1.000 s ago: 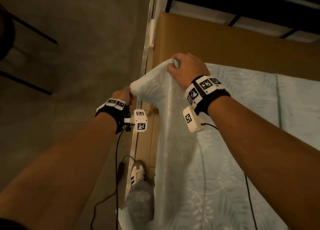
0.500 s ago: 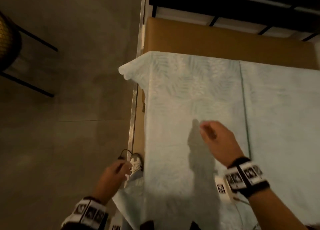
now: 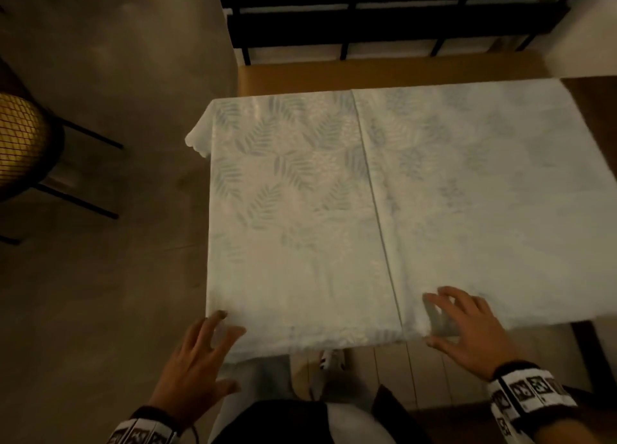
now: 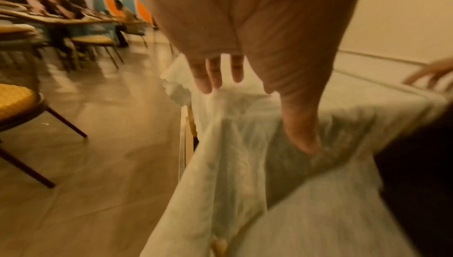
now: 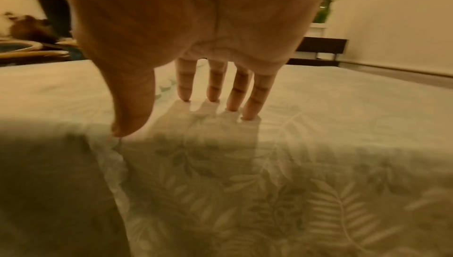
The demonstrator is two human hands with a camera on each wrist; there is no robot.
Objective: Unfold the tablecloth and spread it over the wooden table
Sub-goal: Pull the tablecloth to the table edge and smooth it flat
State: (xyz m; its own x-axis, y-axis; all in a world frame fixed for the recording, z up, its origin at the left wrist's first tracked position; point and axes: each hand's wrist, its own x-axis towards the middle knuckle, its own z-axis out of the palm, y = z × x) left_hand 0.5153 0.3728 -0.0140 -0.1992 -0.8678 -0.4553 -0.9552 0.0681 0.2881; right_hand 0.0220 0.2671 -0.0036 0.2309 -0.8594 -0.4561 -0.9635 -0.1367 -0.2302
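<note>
A pale tablecloth [image 3: 334, 193] with a grey-green leaf print lies flat over the wooden table [image 3: 384, 73], of which only a bare strip shows at the far edge. A fold crease [image 3: 377, 206] runs from far to near down the cloth. My left hand [image 3: 200, 353] is open at the near left corner, fingers spread on the cloth's edge; its wrist view shows the fingers [image 4: 213, 75] straight over the hanging cloth [image 4: 245, 183]. My right hand [image 3: 464, 323] is open, fingertips [image 5: 232, 104] resting on the cloth [image 5: 318, 164] near the front edge.
A chair with a woven yellow seat [image 3: 20, 143] and black legs stands on the floor at the left. A dark metal-framed bench [image 3: 384, 26] sits beyond the table. My shoe [image 3: 330, 360] shows under the front edge. More tables and chairs [image 4: 73, 28] fill the room.
Both hands let go of the raised far left corner, which dropped over the table edge. They drew back to the near edge and now lie flat on the cloth.
</note>
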